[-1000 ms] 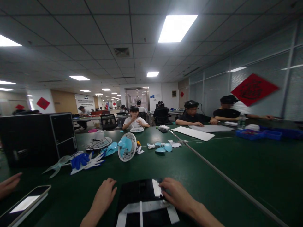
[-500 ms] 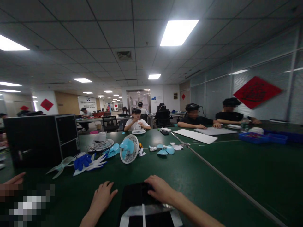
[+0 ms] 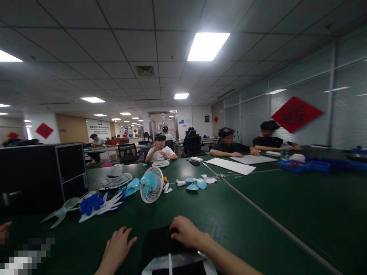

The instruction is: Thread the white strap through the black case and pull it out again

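Note:
My left hand (image 3: 119, 246) rests on the green table, open, with its fingers loosely spread beside a flat black thing (image 3: 155, 244). Clear strips and a narrow white band cross the near part of that thing; its exact kind I cannot make out. Over its far right part lies my right hand (image 3: 186, 231), fingers slightly bent and thumb apart, touching it without a visible grip. Further off, a small white fan with light blue blades (image 3: 151, 184) stands tilted on the table. Left of it lie blue-and-white gloves (image 3: 99, 205) and a pale translucent fan blade (image 3: 64, 211).
A black computer case (image 3: 31, 179) stands at left. Loose blue blades (image 3: 196, 183), white boards (image 3: 229, 166) and blue trays (image 3: 304, 165) lie farther back. A metal strip (image 3: 258, 210) runs along the table. Several people sit beyond; another person's hand (image 3: 4, 229) shows at the left edge.
The view has turned slightly right, shifting the scene left. Both my hands keep about the same place around the black thing. The other person's hand at left has mostly left the picture.

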{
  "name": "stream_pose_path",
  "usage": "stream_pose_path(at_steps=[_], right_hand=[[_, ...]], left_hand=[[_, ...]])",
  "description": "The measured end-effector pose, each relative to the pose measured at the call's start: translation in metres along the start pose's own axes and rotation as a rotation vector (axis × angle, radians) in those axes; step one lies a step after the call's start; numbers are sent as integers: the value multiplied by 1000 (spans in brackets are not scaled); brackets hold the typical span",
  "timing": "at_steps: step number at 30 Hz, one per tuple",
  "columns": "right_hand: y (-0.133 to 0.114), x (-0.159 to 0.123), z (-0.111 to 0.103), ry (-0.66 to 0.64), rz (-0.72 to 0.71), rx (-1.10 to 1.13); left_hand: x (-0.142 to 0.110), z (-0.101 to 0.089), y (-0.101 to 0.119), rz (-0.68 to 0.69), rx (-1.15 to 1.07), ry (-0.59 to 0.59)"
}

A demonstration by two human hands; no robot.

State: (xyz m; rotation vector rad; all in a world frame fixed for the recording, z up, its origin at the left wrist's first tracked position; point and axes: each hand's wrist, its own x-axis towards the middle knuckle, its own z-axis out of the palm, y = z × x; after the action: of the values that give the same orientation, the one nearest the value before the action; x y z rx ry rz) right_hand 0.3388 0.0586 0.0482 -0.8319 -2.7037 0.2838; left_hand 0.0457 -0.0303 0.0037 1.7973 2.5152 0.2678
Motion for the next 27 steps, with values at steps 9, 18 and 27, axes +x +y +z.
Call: stream_pose_path(at_steps=[9, 18, 27], right_hand=[[31, -34, -41, 209, 281, 51], [128, -136, -101, 381, 731, -99], [176, -215, -115, 383, 1012, -98]], left_hand=[[-2, -6, 4, -17, 35, -42], [0, -4, 1, 5, 10, -56], [11, 6, -11, 1, -31, -104]])
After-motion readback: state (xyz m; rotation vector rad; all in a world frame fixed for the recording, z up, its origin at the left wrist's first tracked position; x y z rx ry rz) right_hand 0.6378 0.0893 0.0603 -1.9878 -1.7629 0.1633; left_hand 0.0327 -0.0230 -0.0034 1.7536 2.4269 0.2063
